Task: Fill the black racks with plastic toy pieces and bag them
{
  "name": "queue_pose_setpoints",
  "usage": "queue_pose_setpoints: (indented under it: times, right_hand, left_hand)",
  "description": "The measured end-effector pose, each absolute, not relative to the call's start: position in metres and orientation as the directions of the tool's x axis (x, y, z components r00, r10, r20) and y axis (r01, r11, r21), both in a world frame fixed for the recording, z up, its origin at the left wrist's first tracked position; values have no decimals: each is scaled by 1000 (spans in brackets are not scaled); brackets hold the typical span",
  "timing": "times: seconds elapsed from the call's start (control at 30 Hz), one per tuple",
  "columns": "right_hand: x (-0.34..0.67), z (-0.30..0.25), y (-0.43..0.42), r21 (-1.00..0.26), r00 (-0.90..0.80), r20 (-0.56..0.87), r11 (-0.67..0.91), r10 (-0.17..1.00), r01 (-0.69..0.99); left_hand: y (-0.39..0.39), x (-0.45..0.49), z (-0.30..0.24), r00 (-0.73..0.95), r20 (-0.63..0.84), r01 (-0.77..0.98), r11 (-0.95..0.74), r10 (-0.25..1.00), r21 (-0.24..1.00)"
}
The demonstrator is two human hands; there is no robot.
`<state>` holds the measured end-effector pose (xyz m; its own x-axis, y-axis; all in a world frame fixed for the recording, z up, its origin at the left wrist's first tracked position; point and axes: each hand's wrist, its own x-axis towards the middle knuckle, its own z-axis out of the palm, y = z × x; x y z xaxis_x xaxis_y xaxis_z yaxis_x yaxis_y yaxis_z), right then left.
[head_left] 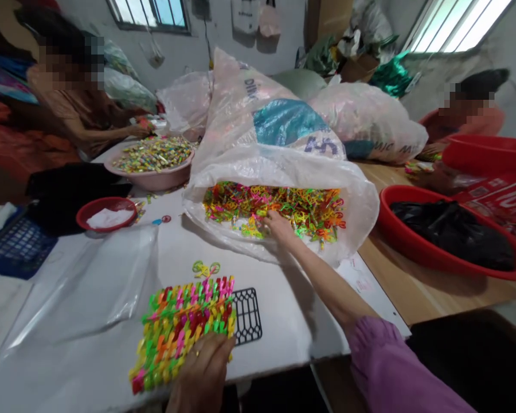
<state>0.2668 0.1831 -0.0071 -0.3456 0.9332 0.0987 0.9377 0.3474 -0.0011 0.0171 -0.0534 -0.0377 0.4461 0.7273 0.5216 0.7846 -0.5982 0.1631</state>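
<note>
My hands at the white surface, one in the sack, one on the block

The big clear plastic sack lies with its mouth towards me, its print half readable: "DIN" on top, and "MIC" on the sack behind. Its slippery lip could sag and spill the bright plastic pieces inside if it gets tugged. A pink basin sits to the left, and a red basin to the right. My right hand reaches into the pile, fingers bunched, though I can't tell if that grip holds anything. My left hand grips a block of linked pieces at the surface's edge, where a slack hold could drop it. A black plastic grid lies just beside it, and a loose piece lies just above, easily knocked
</note>
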Motion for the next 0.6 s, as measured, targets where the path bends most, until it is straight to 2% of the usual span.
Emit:
queue_pose_setpoints:
  times: [0.1,0.2,0.3,0.37,0.47,0.6]
  right_hand:
    - [288,-15,134,-28,-395,173,405,902,914]
    - [306,-33,74,-76,-401,283,438,871,896]
    - [314,-52,24,-171,-331,269,383,905,908]
    - [312,-58,5,-221,-308,256,366,916,904]
    - [303,-55,-1,-277,-238,255,307,937,911]
    - [286,-39,10,-263,-56,150,94,987,960]
  left_hand:
    - [-58,21,-14,424,471,749,-592,773,298]
    - [-54,15,6,312,459,734,-518,832,440]
    - [-39,3,26,127,483,757,-399,866,517]
    - [-23,0,37,90,481,761,-371,872,532]
    - [3,7,43,216,457,749,-447,863,489]
    - [23,27,29,501,256,765,-561,827,317]
